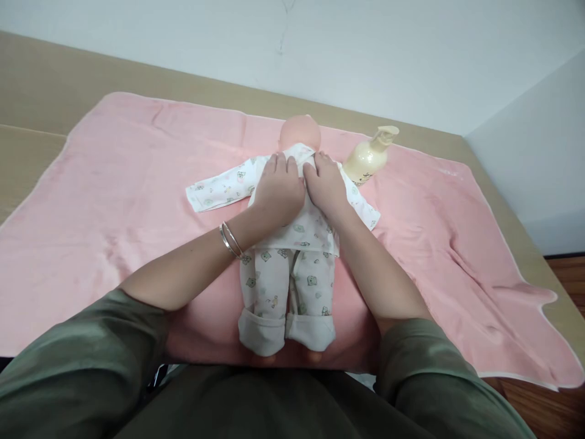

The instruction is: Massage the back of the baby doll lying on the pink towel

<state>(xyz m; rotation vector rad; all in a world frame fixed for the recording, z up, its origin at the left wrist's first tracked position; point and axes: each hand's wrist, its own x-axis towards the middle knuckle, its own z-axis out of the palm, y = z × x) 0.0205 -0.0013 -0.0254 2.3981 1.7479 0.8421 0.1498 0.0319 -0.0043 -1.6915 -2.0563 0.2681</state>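
A baby doll point(300, 131) lies stretched out, its head at the far end and no face showing. It wears a white printed top point(299, 235) and matching trousers point(269, 283) with turned-up cuffs. My left hand point(281, 189) rests flat on the upper part of the top, fingers stretched toward the doll's head. Beside it, my right hand point(328, 186) lies over the other shoulder area, thumb apart from the fingers. Both hands press on the cloth and neither visibly grips anything. The doll's sleeves spread out to either side; its feet barely show beneath the cuffs.
A pink blanket point(150, 183) covers much of the wooden surface point(41, 79) under the doll. Close to the doll's right-side sleeve stands a cream pump bottle point(367, 160). A white wall point(388, 55) rises behind, and a wooden floor point(534, 405) shows at lower right.
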